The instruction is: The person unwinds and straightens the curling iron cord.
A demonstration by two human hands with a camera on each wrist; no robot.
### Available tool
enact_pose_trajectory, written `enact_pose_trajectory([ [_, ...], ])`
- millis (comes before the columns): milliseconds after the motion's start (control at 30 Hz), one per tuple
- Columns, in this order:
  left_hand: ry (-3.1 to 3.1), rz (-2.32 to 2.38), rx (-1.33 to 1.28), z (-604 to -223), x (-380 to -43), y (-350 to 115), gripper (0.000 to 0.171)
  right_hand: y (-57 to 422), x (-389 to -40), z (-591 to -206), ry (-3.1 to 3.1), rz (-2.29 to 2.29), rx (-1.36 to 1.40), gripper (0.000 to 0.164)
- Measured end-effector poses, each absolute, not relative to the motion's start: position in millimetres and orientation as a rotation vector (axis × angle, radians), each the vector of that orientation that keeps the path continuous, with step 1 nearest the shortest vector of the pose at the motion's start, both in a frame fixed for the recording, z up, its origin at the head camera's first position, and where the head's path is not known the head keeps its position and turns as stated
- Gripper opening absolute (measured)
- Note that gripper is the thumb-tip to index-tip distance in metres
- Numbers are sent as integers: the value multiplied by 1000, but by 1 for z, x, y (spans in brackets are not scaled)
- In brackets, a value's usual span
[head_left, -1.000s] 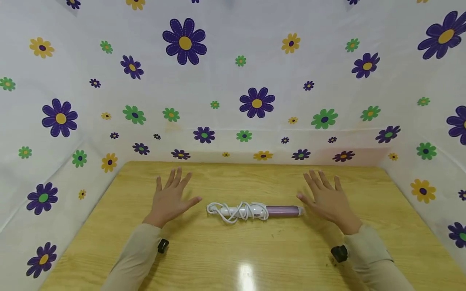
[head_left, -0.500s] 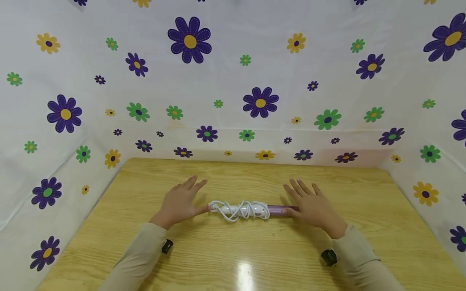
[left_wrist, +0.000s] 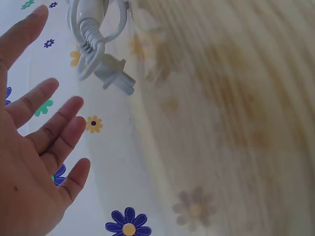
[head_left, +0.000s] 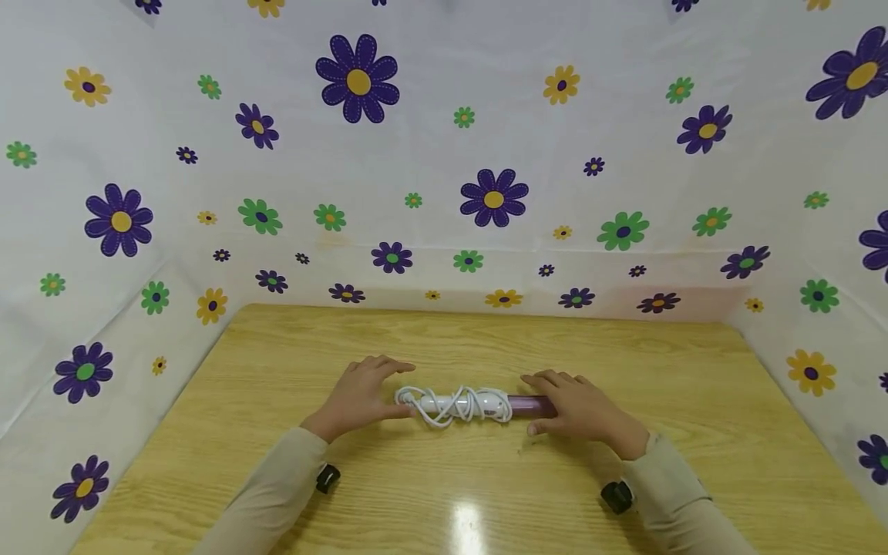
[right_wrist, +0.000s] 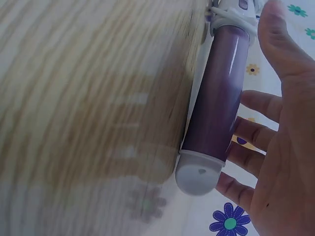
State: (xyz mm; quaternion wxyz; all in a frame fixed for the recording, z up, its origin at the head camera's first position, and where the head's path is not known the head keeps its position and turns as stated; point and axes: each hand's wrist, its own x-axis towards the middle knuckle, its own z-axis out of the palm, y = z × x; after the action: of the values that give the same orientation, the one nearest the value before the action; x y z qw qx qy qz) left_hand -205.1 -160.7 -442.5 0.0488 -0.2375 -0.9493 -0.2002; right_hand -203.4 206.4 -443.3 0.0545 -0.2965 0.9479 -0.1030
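A curling iron lies crosswise on the wooden table, its white handle to the left and its purple barrel to the right. White cord is wound loosely round the handle. My left hand curves about the handle end, thumb in front and fingers behind. The left wrist view shows the plug dangling from the cord, apart from that palm. Over the barrel's right end is my right hand, hiding the tip in the head view. In the right wrist view its fingers spread beside the barrel and pale end cap, thumb lifted away.
The wooden table has a glossy top that reflects a light near the front. White cloth printed with flowers stands behind it and along both sides. A dark band device shows at the left wrist, another at the right.
Both hands have moved inward from either side to the curling iron's ends, and their spread fingers have bent somewhat around it. The curling iron stays in place on the table.
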Motion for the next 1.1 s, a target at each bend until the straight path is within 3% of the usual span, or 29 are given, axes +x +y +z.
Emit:
enact_pose_trajectory([
  [500, -2968, -1022, -730, -449, -216, -156, 35, 205, -210, -450, 2796, -536, -798, 68],
  [1100, -3049, -1022, -694, -456, -221, -153, 18, 200, -219, -462, 2727, -670, -897, 38],
])
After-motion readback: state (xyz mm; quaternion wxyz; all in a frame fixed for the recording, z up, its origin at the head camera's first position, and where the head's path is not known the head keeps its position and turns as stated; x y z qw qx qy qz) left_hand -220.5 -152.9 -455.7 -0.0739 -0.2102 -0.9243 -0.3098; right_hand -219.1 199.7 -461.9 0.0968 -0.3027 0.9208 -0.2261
